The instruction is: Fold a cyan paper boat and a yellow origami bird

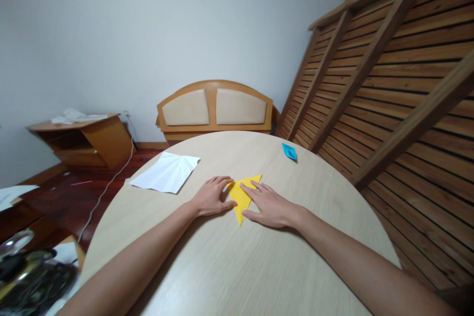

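Fingers [228,180] of the left hand [212,197] are bent with their tips at the left edge of a folded yellow paper [242,201], the thumb parted from them and resting at the edge lower down. On the other side, the right hand [270,206] lies with its fingers spread, the forefinger reaching over the upper part of the paper and the thumb near its lower corner; neither hand is closed. Between them, the yellow paper rests on the pale round counter [244,276], one sharp corner pointing toward the person and another toward the upper right. Farther off to the left lies a white sheet [166,174], with creases fanning from its far side; well apart to the right is a small blue folded paper [289,151], near the far edge. Beyond the counter stands a wooden headboard [212,108] with two cream padded panels, against a pale wall [207,24]. A slatted wooden frame [392,103] leans on the right; at left, a low cabinet [99,140] carries crumpled white material [72,116], and a white cable [107,190] trails across the dark reddish floor [79,188].
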Available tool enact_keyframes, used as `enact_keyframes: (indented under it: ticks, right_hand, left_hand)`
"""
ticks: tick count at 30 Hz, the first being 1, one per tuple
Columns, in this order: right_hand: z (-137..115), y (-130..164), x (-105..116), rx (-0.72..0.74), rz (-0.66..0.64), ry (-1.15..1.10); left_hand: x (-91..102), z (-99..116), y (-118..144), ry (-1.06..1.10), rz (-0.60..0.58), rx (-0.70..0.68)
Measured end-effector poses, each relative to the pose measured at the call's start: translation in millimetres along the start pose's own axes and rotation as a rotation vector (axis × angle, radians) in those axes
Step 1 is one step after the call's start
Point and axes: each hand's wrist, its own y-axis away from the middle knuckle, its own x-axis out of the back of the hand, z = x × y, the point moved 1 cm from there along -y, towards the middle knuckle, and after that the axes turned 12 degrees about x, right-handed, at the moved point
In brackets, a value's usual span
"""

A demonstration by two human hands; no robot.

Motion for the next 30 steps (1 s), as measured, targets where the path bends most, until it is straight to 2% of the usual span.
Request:
enact_keyframes:
  ticks: [12,21,30]
  right_hand:
    - [-0.4,3.1,5.9,0.02,0.019,0.007]
    - [6.2,4.7,12.0,0.081,0.041,-0.002]
    - [34.7,9.4,10.9,-0.014,-0.062,-0.045]
  left_hand:
    - [4.3,23.8,17.9,-0.059,-0.257,-0.052]
    - [1.7,33.9,20.7,-0.096,-0.215,-0.083]
    - [1.7,31.8,18.5,-0.125,-0.203,-0.119]
